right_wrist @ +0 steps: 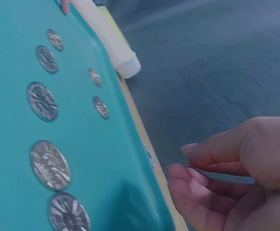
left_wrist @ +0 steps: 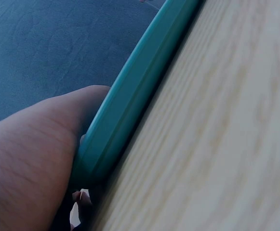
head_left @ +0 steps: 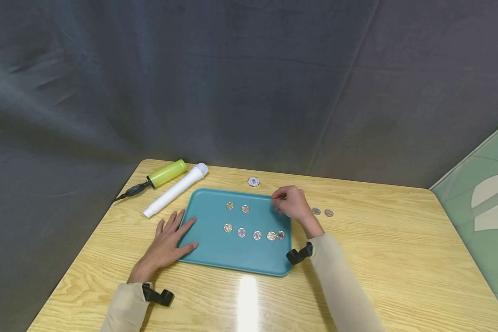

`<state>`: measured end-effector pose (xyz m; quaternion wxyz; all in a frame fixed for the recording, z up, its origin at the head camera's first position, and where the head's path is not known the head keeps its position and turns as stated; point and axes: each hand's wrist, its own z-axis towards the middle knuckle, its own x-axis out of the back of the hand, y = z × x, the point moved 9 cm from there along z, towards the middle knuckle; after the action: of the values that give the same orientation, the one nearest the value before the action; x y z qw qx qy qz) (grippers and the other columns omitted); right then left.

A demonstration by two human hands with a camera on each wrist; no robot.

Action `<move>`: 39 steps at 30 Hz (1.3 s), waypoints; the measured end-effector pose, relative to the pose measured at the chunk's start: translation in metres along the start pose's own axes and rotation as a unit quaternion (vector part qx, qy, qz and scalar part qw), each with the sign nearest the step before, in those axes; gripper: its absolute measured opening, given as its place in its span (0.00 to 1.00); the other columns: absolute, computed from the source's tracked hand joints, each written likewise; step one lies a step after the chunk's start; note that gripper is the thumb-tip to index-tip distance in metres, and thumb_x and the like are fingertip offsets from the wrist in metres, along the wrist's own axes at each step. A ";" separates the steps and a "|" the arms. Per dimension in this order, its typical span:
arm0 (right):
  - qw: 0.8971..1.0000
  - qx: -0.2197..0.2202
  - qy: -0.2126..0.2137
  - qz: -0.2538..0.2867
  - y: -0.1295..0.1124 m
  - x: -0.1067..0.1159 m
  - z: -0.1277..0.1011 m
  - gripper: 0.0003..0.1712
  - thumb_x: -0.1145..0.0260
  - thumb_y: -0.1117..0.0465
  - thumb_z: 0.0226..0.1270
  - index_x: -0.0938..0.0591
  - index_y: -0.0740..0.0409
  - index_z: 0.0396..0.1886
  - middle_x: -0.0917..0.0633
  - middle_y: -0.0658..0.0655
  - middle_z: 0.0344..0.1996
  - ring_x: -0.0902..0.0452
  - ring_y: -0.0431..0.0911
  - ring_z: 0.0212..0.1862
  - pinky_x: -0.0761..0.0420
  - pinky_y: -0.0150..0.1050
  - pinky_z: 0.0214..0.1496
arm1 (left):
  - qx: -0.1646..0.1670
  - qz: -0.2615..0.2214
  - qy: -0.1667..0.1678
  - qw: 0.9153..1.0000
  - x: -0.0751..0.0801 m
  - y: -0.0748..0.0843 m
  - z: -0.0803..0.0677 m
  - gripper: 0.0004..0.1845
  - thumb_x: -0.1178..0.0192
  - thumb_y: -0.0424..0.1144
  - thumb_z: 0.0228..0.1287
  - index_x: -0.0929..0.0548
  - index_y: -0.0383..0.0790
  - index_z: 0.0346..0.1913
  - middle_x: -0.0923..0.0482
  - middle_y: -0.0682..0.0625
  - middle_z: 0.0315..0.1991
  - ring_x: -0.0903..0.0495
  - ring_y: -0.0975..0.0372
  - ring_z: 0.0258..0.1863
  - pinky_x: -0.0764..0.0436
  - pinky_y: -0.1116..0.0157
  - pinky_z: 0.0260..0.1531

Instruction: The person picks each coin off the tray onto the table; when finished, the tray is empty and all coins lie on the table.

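My left hand point(head_left: 164, 247) lies spread over the left rim of a teal tray point(head_left: 216, 251), fingers on the tray floor. In the left wrist view, part of that hand point(left_wrist: 38, 149) is against the tray's side wall point(left_wrist: 125, 101). Above the tray's far right corner is my right hand point(head_left: 289, 202), its fingers curled and the thumb close to the index finger. In the right wrist view I cannot tell whether these fingertips point(right_wrist: 178, 171) pinch anything. Several patterned metal coins point(head_left: 257, 235) form a near row on the tray. Two more coins point(head_left: 245, 209) lie farther back.
Two coins point(head_left: 329, 213) lie on the wooden table point(head_left: 398, 258) right of the tray. Behind it sits a white poker chip point(head_left: 253, 181). A white stick-like tube point(head_left: 174, 192) and a yellow-green hand pump point(head_left: 168, 173) lie at the back left. A dark curtain point(head_left: 240, 92) borders the table.
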<state>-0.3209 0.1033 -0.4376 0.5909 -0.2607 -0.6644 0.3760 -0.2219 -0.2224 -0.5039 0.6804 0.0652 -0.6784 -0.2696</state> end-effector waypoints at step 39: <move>0.998 0.002 -0.030 -0.058 -0.009 -0.071 0.021 0.11 0.26 0.65 0.60 0.12 0.59 0.43 0.10 0.57 0.42 0.15 0.49 0.45 0.16 0.44 0.53 | 0.002 -0.004 -0.003 1.000 0.003 0.003 -0.001 0.40 0.38 0.55 0.66 0.36 0.47 0.77 0.53 0.35 0.81 0.57 0.36 0.80 0.58 0.31 0.71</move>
<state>-0.3292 0.0377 -0.4729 0.5919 -0.2095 -0.6952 0.3501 -0.2206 -0.2210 -0.5002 0.6774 0.0679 -0.6804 -0.2712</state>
